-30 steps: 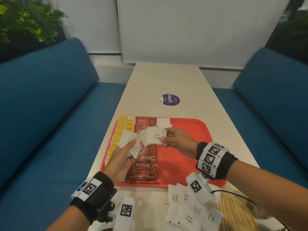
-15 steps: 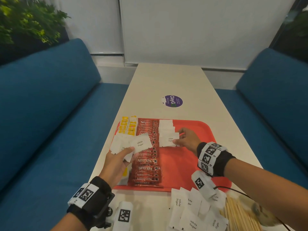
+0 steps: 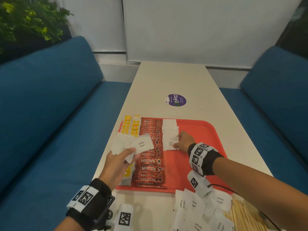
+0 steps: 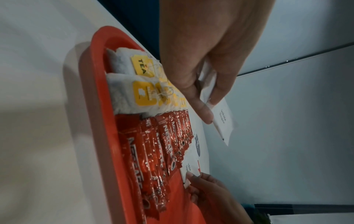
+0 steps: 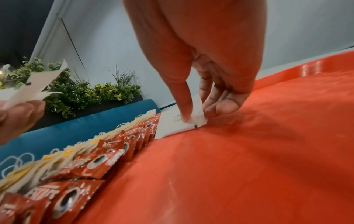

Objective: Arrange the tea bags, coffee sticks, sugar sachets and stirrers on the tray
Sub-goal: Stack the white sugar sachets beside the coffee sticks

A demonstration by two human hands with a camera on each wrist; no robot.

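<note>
The flat red plastic tray (image 3: 196, 164) lies on the long pale table (image 3: 170, 80), and everything here is placed relative to it. The right hand (image 3: 184, 141) reaches over the tray's middle, its thumb and bent fingers (image 5: 220, 106) pinching the near right corner of a white paper sugar sachet printed "White Sugar" (image 3: 170, 144); that sachet lies flat on the tray floor as the nearest one in a column of white sachets (image 3: 170, 129) running toward the tray's far edge. Just left of that column, touching it, a row of overlapping red Nescafe coffee sticks (image 3: 150, 157) runs from the tray's far edge to its near edge. Left of the sticks, along the tray's left rim, sit white tea bags with yellow tags (image 3: 131, 127), in two rows. The left hand (image 3: 116, 165) is raised above the tray's left side, its fingers curled and its thumb pressed on a fanned bunch of white sugar sachets (image 3: 133, 145), the top one showing "White Sugar"; this bunch is clear of the tray floor. On the table just off the tray's near right corner lies a loose heap of more white sugar sachets (image 3: 200, 212), and beside that heap, further right, a bundle of pale wooden stirrers (image 3: 241, 215). Beyond the tray's far edge a round purple sticker (image 3: 176, 100) sits on the table.
</note>
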